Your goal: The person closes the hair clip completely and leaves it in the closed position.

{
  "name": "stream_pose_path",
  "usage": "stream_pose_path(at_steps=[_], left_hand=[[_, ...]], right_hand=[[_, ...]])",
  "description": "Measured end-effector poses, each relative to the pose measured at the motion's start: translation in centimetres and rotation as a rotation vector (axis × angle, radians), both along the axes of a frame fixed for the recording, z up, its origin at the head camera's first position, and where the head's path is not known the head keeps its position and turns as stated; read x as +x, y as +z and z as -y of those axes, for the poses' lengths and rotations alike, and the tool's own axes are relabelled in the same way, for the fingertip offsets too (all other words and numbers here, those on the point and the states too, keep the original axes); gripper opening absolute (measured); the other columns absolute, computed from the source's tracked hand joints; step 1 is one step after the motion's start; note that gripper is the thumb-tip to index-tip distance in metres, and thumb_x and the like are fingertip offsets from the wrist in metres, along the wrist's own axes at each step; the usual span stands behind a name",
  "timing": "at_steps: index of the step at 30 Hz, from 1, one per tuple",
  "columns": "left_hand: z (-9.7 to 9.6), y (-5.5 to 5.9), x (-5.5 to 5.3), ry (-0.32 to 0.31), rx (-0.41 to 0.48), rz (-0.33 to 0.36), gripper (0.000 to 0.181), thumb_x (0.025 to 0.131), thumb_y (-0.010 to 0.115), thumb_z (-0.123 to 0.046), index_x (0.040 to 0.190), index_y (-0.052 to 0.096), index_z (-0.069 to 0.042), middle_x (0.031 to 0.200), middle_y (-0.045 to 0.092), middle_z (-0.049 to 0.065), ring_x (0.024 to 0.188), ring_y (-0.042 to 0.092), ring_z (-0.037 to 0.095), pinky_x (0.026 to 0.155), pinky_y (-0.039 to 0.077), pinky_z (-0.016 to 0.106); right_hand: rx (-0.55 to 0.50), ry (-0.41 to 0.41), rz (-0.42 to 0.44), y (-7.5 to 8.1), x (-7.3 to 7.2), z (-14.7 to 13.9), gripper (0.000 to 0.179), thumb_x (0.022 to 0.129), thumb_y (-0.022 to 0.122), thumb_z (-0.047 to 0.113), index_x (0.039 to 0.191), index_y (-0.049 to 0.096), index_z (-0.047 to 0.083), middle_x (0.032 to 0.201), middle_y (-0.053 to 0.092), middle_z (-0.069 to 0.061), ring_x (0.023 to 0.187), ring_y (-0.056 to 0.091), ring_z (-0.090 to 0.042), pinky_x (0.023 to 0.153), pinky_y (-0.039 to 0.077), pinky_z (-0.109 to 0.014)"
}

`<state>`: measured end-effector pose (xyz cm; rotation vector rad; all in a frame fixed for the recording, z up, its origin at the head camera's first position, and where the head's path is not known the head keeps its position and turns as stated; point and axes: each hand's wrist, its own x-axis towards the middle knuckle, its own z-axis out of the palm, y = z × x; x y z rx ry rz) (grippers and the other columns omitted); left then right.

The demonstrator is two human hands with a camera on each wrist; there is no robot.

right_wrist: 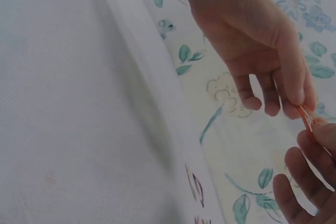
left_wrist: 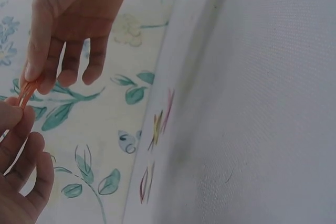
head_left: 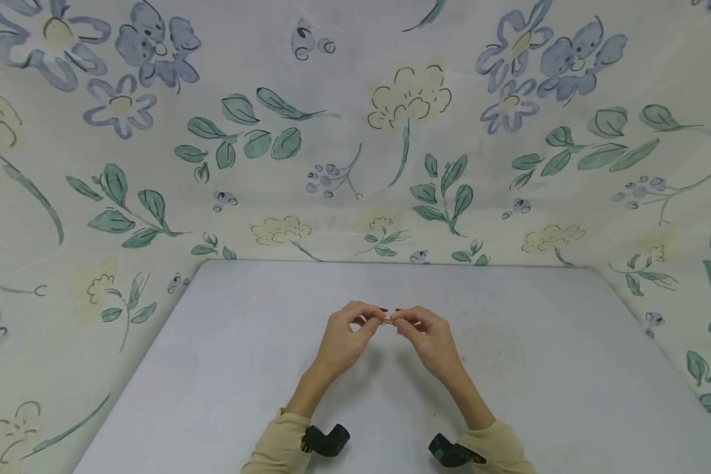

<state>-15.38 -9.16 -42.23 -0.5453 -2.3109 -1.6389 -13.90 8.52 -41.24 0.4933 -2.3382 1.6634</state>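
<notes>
Both hands are raised over the middle of the white table, fingertips almost meeting. A thin orange rubber band [head_left: 388, 321] spans the small gap between them. My left hand [head_left: 343, 339] pinches one end between thumb and index finger. The other end is pinched the same way by my right hand [head_left: 431, 339]. In the left wrist view the orange rubber band [left_wrist: 28, 91] shows as several close strands, partly covered by fingertips. The right wrist view shows the rubber band [right_wrist: 306, 122] drawn out straight. The remaining fingers of both hands are loosely bent.
Thin coloured loops lie near the table's edge in the left wrist view: a pink one [left_wrist: 168, 109], a yellow one [left_wrist: 157, 129] and a dark red one [left_wrist: 143, 186]. The white table [head_left: 225, 368] backs onto a flower-printed cloth [head_left: 355, 217]. Black wrist cameras [head_left: 327, 441] sit at both cuffs.
</notes>
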Motion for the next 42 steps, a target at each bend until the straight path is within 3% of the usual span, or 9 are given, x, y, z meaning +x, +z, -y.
stream_pose_path(at_steps=[3,6,14,24,30,33,42], left_hand=[[0.3,-0.2,-0.1,-0.005,0.0,-0.015,0.012,0.091,0.067,-0.001,0.094,0.074,-0.011,0.092,0.071,0.001,0.087,0.063,0.018,0.078,0.052,0.032],[0.6,-0.2,-0.1,-0.003,-0.022,-0.029,0.012,0.091,0.068,-0.003,0.093,0.074,-0.013,0.092,0.071,0.0,0.086,0.062,0.015,0.077,0.052,0.03],[1.2,-0.4,-0.5,-0.01,-0.08,-0.058,0.012,0.09,0.068,-0.002,0.092,0.073,-0.012,0.092,0.071,0.0,0.084,0.061,0.013,0.074,0.052,0.029],[1.8,-0.4,-2.0,0.02,-0.143,-0.069,0.01,0.09,0.068,-0.003,0.092,0.074,-0.011,0.087,0.07,-0.001,0.084,0.061,0.014,0.071,0.052,0.028],[2.1,-0.8,-2.7,0.03,-0.221,-0.019,0.008,0.087,0.07,-0.005,0.09,0.074,-0.012,0.084,0.068,-0.002,0.083,0.059,0.014,0.071,0.05,0.027],[2.2,-1.0,-2.9,0.025,-0.262,0.011,0.007,0.087,0.07,-0.007,0.09,0.074,-0.012,0.083,0.067,-0.002,0.084,0.059,0.016,0.072,0.05,0.029],[2.2,-1.8,-3.6,0.006,-0.394,0.053,0.005,0.086,0.07,-0.007,0.09,0.073,-0.009,0.089,0.069,0.001,0.084,0.06,0.018,0.076,0.048,0.033]], right_hand=[[-0.007,-0.002,0.005,-1.3,-0.7,0.1,0.01,0.092,0.066,0.002,0.1,0.072,0.002,0.097,0.072,-0.011,0.083,0.064,-0.017,0.074,0.051,-0.025],[-0.016,0.013,0.011,-1.7,-0.8,0.1,0.009,0.093,0.067,0.007,0.1,0.072,0.006,0.097,0.072,-0.007,0.085,0.064,-0.017,0.075,0.052,-0.027],[0.017,0.035,0.034,-1.7,-1.3,0.1,0.01,0.093,0.067,0.008,0.099,0.074,0.011,0.098,0.072,-0.002,0.085,0.065,-0.016,0.074,0.054,-0.026],[0.112,0.027,0.02,-1.4,-3.0,0.9,0.01,0.092,0.068,0.01,0.099,0.075,0.009,0.096,0.072,-0.003,0.084,0.066,-0.015,0.073,0.055,-0.027],[0.198,-0.004,0.033,-1.9,-3.8,1.3,0.008,0.091,0.069,0.007,0.096,0.075,0.009,0.093,0.071,-0.003,0.08,0.063,-0.015,0.057,0.052,-0.022],[0.262,-0.03,0.046,-2.3,-4.1,1.5,0.007,0.091,0.069,0.008,0.096,0.075,0.009,0.094,0.071,-0.003,0.081,0.063,-0.016,0.057,0.052,-0.022],[0.453,-0.064,0.066,-3.4,-4.7,1.9,0.006,0.09,0.071,0.012,0.094,0.075,0.01,0.095,0.072,-0.002,0.085,0.063,-0.017,0.074,0.052,-0.033]])
